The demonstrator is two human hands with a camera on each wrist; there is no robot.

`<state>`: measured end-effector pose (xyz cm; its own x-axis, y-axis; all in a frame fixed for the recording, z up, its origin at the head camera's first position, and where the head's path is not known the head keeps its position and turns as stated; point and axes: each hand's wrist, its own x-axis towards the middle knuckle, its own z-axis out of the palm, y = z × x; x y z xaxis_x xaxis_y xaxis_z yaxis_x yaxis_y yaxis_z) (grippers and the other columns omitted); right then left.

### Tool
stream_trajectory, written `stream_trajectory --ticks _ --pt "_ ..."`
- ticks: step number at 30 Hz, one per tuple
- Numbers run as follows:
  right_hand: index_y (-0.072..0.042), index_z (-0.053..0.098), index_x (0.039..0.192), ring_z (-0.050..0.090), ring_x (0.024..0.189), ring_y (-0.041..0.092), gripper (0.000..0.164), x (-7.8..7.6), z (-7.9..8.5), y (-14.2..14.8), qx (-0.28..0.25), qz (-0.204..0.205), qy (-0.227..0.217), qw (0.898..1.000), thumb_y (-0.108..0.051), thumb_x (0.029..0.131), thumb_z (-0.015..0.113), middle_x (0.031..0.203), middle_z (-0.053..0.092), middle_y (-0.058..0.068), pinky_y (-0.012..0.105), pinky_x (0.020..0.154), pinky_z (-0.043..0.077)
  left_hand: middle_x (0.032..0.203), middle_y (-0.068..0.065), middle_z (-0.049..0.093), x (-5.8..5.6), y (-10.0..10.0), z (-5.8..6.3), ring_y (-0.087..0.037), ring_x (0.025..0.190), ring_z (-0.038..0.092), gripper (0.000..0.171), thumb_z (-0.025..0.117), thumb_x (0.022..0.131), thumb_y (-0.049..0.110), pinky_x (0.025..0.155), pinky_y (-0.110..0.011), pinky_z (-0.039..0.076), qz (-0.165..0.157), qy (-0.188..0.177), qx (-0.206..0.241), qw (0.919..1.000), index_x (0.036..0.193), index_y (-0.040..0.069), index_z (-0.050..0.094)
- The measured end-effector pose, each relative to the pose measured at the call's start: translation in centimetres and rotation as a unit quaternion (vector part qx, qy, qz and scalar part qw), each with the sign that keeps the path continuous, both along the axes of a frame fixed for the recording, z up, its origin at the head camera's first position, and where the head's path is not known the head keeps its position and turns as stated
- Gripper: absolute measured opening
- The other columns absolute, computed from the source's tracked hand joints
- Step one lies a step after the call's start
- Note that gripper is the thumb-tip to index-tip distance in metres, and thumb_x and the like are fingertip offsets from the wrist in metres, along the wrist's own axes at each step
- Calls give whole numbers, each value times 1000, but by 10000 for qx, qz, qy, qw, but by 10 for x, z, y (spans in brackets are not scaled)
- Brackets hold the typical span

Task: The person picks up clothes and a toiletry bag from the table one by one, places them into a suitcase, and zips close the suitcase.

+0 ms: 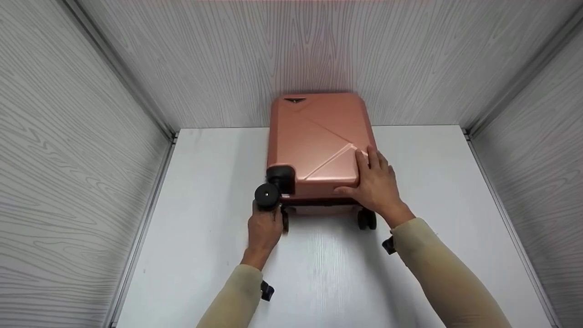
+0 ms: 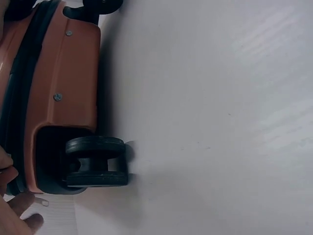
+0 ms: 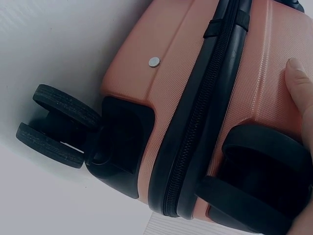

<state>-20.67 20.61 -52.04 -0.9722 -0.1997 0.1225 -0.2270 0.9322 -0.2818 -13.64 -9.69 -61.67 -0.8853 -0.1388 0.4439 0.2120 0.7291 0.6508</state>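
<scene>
A rose-pink hard-shell suitcase [image 1: 319, 136] lies flat, its wheeled end towards me. My left hand [image 1: 265, 228] is at its near left corner, below a black wheel [image 1: 267, 196]. In the left wrist view, the curled fingers [image 2: 19, 203] meet at the dark zipper seam [image 2: 17, 107] and seem to pinch a zipper pull, partly hidden; a small metal pull tab [image 2: 42, 201] shows beside them. My right hand [image 1: 375, 187] rests on the near right corner, fingers spread over the shell and thumb along the end face. The right wrist view shows the closed zipper [image 3: 188, 142] between two wheels.
The suitcase lies on a white tabletop [image 1: 209, 237], its far end near the grey wood-grain back panel [image 1: 218, 68]. Similar panels stand at left [image 1: 68, 173] and right [image 1: 537, 150]. The lower wheels [image 1: 366, 219] stick out towards me.
</scene>
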Motion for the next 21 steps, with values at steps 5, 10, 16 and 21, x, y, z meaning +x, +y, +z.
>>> stream_trajectory --ticks 5,10,16,21 --pt "-12 26 166 24 155 48 123 0 0 0 -32 -36 -30 10000 -82 77 74 172 17 23 72 114 33 94 -22 64 -4 -4 0 -42 84 68 20 74 92 12 74 -57 56 440 276 -255 9983 100 -5 69" --pt "-12 25 166 23 156 47 123 0 0 0 29 -35 -77 10000 -83 78 72 172 16 22 72 114 32 83 -18 59 -8 -9 -1 -40 78 60 16 78 80 6 73 -54 49 847 513 -297 9946 81 -2 64" --pt "-13 25 167 22 156 47 123 0 1 0 13 -52 -113 9999 -83 77 73 173 16 22 73 115 31 83 -14 58 -11 -17 1 -38 81 59 12 78 80 6 78 -51 48 826 277 -381 9955 78 -1 69" --pt "-12 26 167 23 156 47 124 0 1 0 -74 -45 -81 9999 -84 77 73 173 17 22 73 115 30 85 -13 58 -15 -25 6 -36 83 59 9 77 87 5 81 -50 48 746 -118 -508 9959 79 1 74"
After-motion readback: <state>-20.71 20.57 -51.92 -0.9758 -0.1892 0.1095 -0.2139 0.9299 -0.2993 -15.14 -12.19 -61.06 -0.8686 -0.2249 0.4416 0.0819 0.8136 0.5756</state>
